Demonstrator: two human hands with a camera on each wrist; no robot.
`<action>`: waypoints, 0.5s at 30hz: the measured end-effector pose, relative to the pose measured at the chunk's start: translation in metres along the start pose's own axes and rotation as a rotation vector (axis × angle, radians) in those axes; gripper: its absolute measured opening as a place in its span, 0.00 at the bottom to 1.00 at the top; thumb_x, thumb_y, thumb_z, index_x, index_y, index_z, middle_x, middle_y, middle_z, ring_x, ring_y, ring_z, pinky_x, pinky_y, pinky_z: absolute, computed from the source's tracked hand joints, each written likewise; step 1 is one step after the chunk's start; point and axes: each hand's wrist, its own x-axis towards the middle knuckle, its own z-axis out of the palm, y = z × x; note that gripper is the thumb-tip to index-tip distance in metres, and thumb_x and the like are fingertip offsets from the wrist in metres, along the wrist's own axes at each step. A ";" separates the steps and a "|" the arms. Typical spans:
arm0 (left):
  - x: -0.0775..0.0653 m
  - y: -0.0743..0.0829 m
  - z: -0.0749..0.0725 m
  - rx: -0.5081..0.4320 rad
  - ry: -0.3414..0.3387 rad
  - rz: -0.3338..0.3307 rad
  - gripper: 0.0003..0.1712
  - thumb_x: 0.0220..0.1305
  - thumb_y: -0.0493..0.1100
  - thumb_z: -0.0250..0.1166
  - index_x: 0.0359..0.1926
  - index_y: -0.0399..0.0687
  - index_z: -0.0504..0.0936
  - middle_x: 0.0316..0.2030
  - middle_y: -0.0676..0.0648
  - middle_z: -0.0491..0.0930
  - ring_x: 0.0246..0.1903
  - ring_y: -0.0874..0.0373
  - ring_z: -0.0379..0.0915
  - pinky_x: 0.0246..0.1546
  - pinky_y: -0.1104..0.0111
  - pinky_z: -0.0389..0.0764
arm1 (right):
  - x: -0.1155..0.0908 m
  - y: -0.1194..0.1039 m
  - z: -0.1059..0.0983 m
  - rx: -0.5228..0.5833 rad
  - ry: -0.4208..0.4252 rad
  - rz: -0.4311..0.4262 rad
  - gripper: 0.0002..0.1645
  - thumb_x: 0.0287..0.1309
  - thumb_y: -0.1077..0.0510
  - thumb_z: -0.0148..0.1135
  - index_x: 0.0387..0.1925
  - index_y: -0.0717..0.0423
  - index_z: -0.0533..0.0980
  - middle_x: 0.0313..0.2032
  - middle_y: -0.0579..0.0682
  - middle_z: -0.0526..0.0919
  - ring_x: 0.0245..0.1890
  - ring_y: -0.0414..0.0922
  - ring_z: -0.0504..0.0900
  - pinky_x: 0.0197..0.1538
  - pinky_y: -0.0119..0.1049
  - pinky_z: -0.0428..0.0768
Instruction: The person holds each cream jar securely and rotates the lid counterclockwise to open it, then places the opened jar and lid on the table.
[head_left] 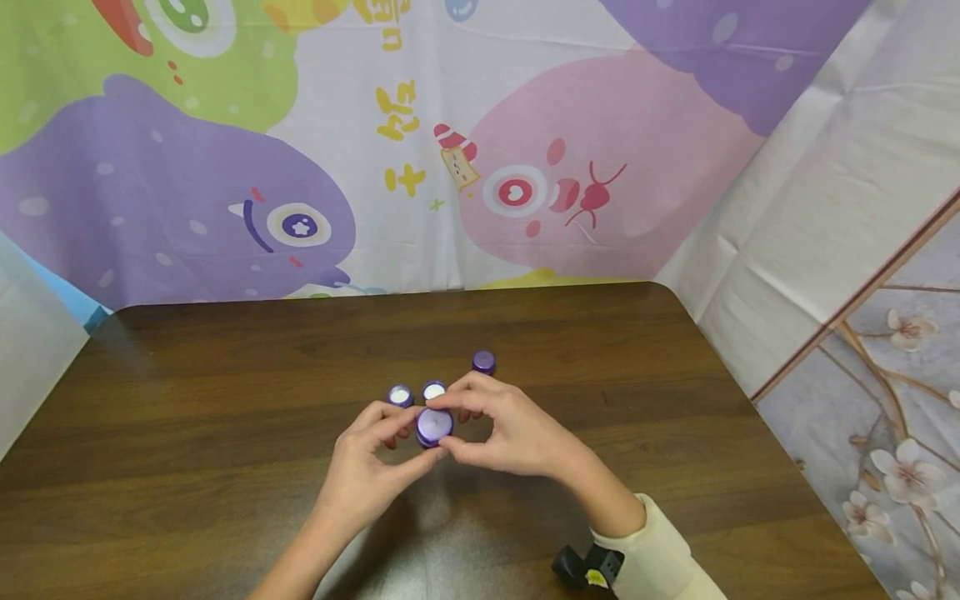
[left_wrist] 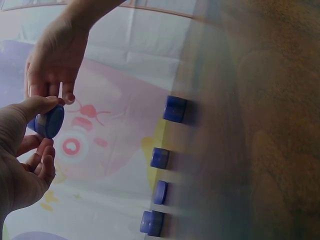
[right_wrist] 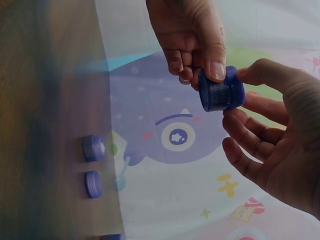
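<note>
A small round purple jar (head_left: 435, 427) with a pale lilac top is held between both hands, above the table. My left hand (head_left: 367, 462) grips its body, thumb across the printed label in the right wrist view. My right hand (head_left: 510, 429) pinches the lid (right_wrist: 239, 92) between thumb and fingertips. The lid sits on the jar; how tightly, I cannot tell. Just beyond the hands are two small purple round pieces (head_left: 400, 395) with white showing inside. Farther back stands another purple jar (head_left: 483, 362).
In the left wrist view, several purple pieces stand in a row on the table: a jar (left_wrist: 175, 109), a smaller jar (left_wrist: 159, 158), a flat lid (left_wrist: 160, 192) and another jar (left_wrist: 151, 223). The brown wooden table (head_left: 225, 375) meets a cartoon-printed cloth (head_left: 405, 233) behind it.
</note>
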 end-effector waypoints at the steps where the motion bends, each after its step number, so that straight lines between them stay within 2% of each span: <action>1: 0.000 0.000 0.000 0.003 0.000 -0.001 0.21 0.39 0.37 0.77 0.40 0.44 0.85 0.32 0.56 0.77 0.31 0.62 0.72 0.30 0.74 0.74 | 0.000 0.000 0.000 -0.001 -0.010 -0.001 0.21 0.48 0.62 0.68 0.47 0.57 0.79 0.42 0.49 0.79 0.40 0.39 0.78 0.43 0.28 0.79; 5: -0.001 -0.001 0.000 0.004 -0.002 -0.005 0.22 0.39 0.37 0.77 0.41 0.43 0.85 0.32 0.55 0.77 0.31 0.62 0.72 0.30 0.73 0.74 | 0.000 -0.001 0.000 -0.002 -0.025 -0.011 0.24 0.48 0.62 0.68 0.50 0.57 0.77 0.44 0.50 0.79 0.41 0.39 0.79 0.45 0.28 0.79; 9: 0.000 -0.001 0.000 -0.002 -0.005 0.000 0.22 0.39 0.35 0.77 0.42 0.43 0.85 0.32 0.55 0.76 0.31 0.63 0.71 0.31 0.73 0.74 | 0.000 -0.001 0.000 0.014 0.007 -0.009 0.26 0.46 0.60 0.71 0.50 0.59 0.77 0.43 0.50 0.79 0.37 0.42 0.79 0.43 0.27 0.78; 12: 0.000 -0.001 -0.001 -0.003 -0.004 0.001 0.22 0.39 0.35 0.77 0.41 0.43 0.85 0.32 0.55 0.76 0.31 0.62 0.71 0.31 0.73 0.74 | 0.000 -0.001 0.000 0.011 0.032 -0.001 0.25 0.45 0.58 0.73 0.48 0.58 0.79 0.41 0.49 0.80 0.35 0.43 0.79 0.41 0.26 0.78; 15: 0.000 0.000 -0.001 -0.003 -0.005 -0.002 0.22 0.40 0.36 0.77 0.41 0.43 0.85 0.32 0.55 0.76 0.31 0.62 0.71 0.30 0.73 0.74 | 0.000 -0.002 0.000 0.001 0.017 0.005 0.22 0.46 0.59 0.72 0.47 0.57 0.79 0.40 0.48 0.79 0.36 0.40 0.79 0.42 0.25 0.78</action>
